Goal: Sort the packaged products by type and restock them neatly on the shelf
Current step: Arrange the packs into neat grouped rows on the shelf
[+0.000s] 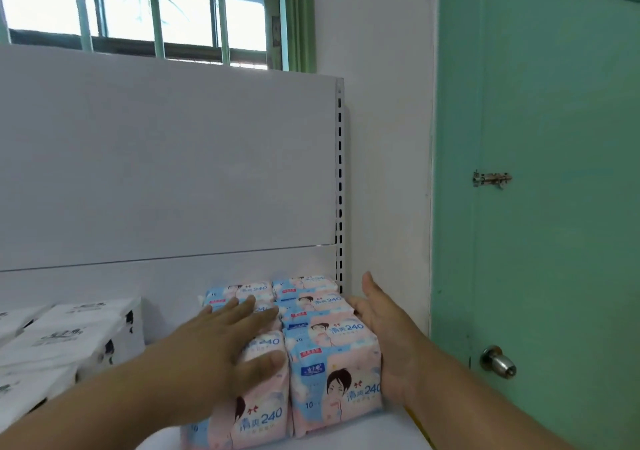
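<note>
My left hand lies flat on the pink-and-blue packs; my right hand presses flat against their side. Neither grasps anything. Packs stand in two rows at the shelf's right end, white packs grouped left. Sorting appears largely complete; squaring remains.

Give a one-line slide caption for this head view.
Both hands, left hand on top, right hand alongside, square up pink-and-blue packs beside white packs.
</note>
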`<state>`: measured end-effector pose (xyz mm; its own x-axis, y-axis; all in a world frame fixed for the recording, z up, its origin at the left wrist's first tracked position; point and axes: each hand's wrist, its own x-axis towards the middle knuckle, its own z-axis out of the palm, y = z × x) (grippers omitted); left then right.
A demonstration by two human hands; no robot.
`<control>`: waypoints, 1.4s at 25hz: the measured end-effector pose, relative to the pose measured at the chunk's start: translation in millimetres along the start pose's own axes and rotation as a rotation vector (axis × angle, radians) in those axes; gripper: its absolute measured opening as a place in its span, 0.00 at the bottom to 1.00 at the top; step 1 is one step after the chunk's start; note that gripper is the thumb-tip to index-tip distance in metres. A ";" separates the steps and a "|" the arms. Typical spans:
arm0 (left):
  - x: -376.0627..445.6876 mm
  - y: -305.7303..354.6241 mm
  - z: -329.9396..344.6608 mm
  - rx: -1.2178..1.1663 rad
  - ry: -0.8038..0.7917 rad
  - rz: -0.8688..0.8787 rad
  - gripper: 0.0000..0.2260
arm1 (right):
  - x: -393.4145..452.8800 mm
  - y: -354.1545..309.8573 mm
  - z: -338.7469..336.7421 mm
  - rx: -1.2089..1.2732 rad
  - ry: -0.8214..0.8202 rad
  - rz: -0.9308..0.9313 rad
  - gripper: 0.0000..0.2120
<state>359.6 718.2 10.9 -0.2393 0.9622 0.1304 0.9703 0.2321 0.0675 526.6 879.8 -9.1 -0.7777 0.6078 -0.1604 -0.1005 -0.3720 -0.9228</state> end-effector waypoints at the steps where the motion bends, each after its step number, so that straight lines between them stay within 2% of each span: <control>1: -1.7 -1.2 -1.4 0.022 0.008 0.011 0.44 | 0.3 -0.5 -0.3 0.015 0.004 -0.010 0.31; 3: -6.4 8.0 -10.5 0.090 -0.004 0.014 0.48 | 0.5 0.0 -3.1 0.051 -0.008 -0.024 0.30; 6: -7.4 37.5 -8.6 0.173 0.015 0.043 0.42 | 4.8 4.4 -7.4 0.051 -0.040 -0.045 0.29; 8: -1.1 47.1 2.6 0.212 0.034 0.029 0.40 | 9.5 6.7 -11.4 0.085 -0.080 -0.045 0.31; 11: 6.7 43.4 15.4 0.283 0.098 -0.021 0.42 | 15.2 14.5 -16.6 0.136 -0.147 -0.050 0.36; 14: 8.3 39.7 20.3 0.336 0.154 0.005 0.42 | 23.3 21.9 -17.2 0.114 -0.173 -0.022 0.39; 18: 7.0 41.2 19.6 0.355 0.104 -0.003 0.43 | 27.1 26.2 -15.3 0.107 -0.141 -0.014 0.42; 22: 4.2 48.9 10.4 0.318 0.097 -0.011 0.47 | 17.4 24.2 -20.9 0.104 -0.111 -0.081 0.36; 24: 15.9 56.0 5.0 0.342 0.082 0.013 0.48 | 19.0 20.0 -25.1 0.126 -0.121 -0.089 0.37; 31: 45.1 52.1 10.9 0.299 -0.113 0.017 0.44 | 56.0 21.9 -22.5 0.159 -0.109 -0.010 0.39; 35: 49.5 51.8 3.5 0.274 -0.184 -0.002 0.40 | 59.7 7.9 -20.9 0.101 -0.071 -0.043 0.38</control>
<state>398.2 778.4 17.4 -0.2552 0.9655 -0.0522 0.9490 0.2398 -0.2046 492.3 927.8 -33.3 -0.8129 0.5750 -0.0930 -0.1941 -0.4179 -0.8875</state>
